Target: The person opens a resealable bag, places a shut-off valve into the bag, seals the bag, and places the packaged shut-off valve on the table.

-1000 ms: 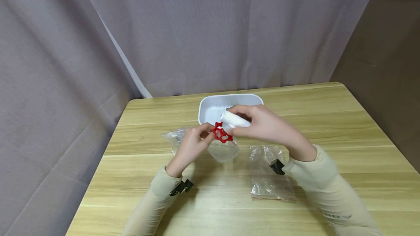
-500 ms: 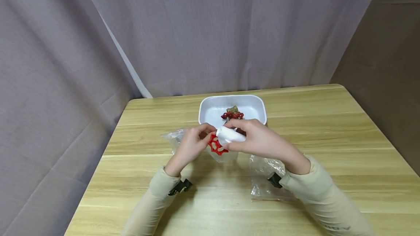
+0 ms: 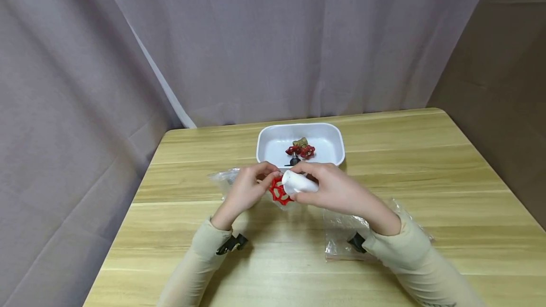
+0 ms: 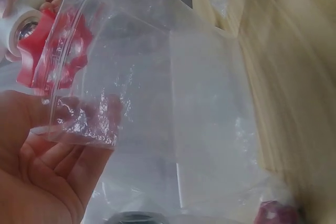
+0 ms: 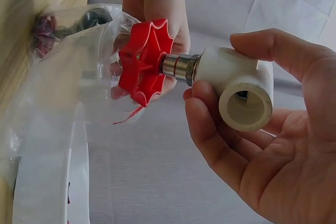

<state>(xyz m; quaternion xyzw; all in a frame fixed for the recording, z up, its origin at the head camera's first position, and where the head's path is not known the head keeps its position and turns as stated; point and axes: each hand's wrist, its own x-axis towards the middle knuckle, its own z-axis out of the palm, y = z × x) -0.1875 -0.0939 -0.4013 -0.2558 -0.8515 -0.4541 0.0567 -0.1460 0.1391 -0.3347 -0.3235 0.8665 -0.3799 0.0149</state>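
Note:
My right hand (image 3: 345, 193) grips a white plastic stop valve (image 5: 228, 72) by its body, thumb on one side and fingers on the other. Its metal stem leads to a red handwheel (image 5: 144, 66), which points toward the left hand. My left hand (image 3: 247, 188) pinches the edge of a clear zip bag (image 4: 142, 66) near its mouth. In the left wrist view the handwheel lies at that mouth, partly seen through the plastic. A dark red thing (image 4: 275, 214) shows low in the bag in the left wrist view.
A white tray (image 3: 273, 127) stands behind the hands. In it lie a brass valve (image 3: 300, 142), red handwheels (image 3: 307, 151) and a black-handled piece (image 3: 294, 160). A flat clear bag (image 3: 337, 250) lies under the right wrist. Grey curtains (image 3: 273, 46) hang behind the table.
My right hand has brought the valve down and slightly left, with the handwheel now lower beside the left fingers. The tray's contents have come into view. The left hand has barely moved.

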